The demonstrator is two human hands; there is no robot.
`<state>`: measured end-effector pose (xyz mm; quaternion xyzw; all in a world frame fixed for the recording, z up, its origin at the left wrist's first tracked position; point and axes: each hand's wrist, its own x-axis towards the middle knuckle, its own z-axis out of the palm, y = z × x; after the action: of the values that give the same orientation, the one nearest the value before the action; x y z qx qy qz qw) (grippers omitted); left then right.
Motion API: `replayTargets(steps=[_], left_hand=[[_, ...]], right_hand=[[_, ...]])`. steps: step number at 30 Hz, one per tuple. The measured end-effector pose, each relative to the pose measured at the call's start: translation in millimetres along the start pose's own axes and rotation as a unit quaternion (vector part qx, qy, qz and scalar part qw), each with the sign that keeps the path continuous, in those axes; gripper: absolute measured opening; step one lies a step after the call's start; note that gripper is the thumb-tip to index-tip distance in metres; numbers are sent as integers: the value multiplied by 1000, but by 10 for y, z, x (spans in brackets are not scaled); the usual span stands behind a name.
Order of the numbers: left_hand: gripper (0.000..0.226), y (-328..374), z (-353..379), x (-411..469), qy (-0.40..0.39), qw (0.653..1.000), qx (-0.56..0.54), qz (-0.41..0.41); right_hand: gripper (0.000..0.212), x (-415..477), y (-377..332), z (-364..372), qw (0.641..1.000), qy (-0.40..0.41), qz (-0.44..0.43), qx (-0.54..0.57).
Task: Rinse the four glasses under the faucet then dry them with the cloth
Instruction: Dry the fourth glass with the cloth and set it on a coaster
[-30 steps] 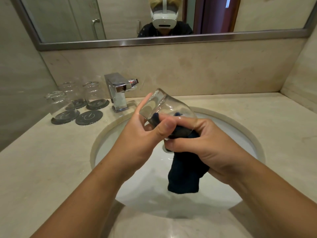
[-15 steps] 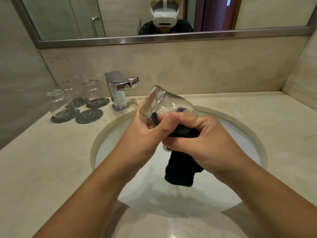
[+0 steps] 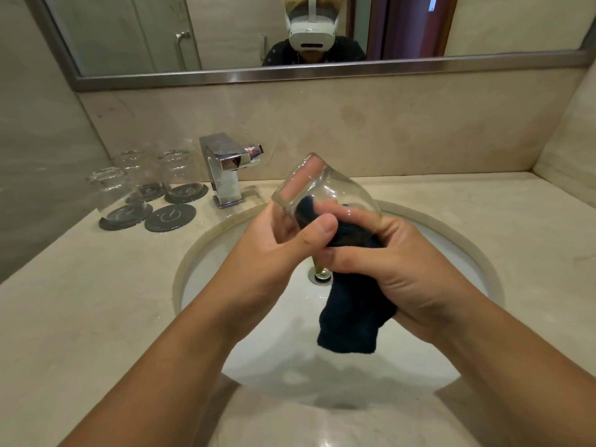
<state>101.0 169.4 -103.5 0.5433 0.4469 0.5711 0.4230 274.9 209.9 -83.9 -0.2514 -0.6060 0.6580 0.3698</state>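
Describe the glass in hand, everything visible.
The glass is clear and stemless, with a rounded body and a thick base. It is tilted, base up and away, mouth toward the right hand. The left hand grips it, thumb across the near wall, fingers visible through it. The right hand pushes the dark blue cloth into its mouth. It is held over the sink.

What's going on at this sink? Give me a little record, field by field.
Place: bathroom sink
Left hand: grips a tilted glass over the basin
Right hand: holds a dark cloth, part of it tucked inside the glass
Faucet: no water running
Other glasses: three, on coasters left of the faucet
Spare coaster: nothing on it
Stage: drying the fourth glass
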Motion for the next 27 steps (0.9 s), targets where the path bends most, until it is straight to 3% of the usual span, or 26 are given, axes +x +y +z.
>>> replayTargets(steps=[3,9,13,15,18,22,27], left_hand=[[118,18,47,5,-9,1000,15,-10],[123,-23,-13,20,-9,1000,21,7],[82,-17,-28,6,-2,1000,3,25],[73,1,-17,-16,-7,1000,-2,23],[86,-17,-4,-9,-6,1000,-7,6],[122,6,41,9,-6,1000,-12,2],[130,4,-15,19,-10,1000,-9,28]], right_hand=[[44,-12,25,60,996,17,-43,-76],[42,-11,-4,37,999,-12,-7,-42],[49,2,-29,-30,995,-46,48,74],[48,7,-21,-32,993,-47,49,95],[51,11,3,-5,999,-12,14,43],[42,-15,22,64,994,13,-73,-83],[43,-16,13,47,996,-4,-48,-71]])
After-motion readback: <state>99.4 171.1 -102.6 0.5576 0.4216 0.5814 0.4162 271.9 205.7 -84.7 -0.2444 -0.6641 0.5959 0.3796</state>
